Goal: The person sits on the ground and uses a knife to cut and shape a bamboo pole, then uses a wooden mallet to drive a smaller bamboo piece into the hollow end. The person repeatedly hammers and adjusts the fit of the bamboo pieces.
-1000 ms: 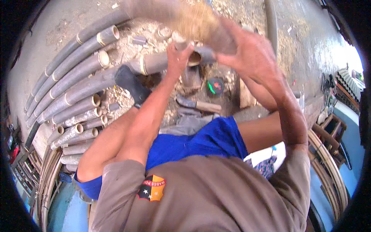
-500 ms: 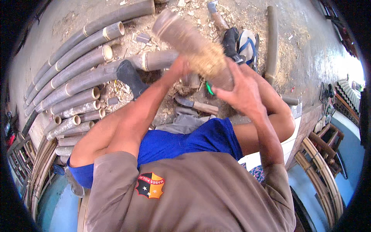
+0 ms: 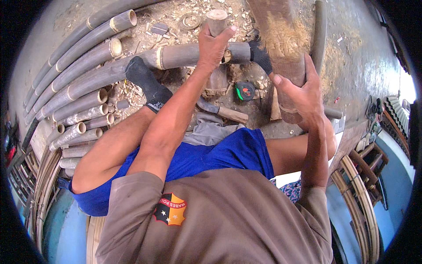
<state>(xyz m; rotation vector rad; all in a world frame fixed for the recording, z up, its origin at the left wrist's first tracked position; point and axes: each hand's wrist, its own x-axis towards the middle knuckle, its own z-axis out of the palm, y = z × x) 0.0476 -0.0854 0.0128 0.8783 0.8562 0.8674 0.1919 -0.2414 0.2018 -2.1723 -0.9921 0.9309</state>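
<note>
My left hand is wrapped round a thick, round wooden tool handle, held upright over a bamboo pole. The tool's lower end is hidden behind my fist, so I cannot tell whether it touches the pole. Just right of that hand, a dark cut opening shows in the bamboo. My right hand grips the near end of a heavy wooden mallet, whose side is frayed into pale fibres. The mallet is out to the right, apart from the handle. My socked feet are against the pole on either side.
A wooden block stands under the pole. Nearer me lie a wooden-handled knife and a black-green tape measure. Several bamboo poles lie at left, one pole at far right. Chips cover the floor.
The mallet has swung from over my left hand out to the right, uncovering the tool handle. The view has shifted slightly.
</note>
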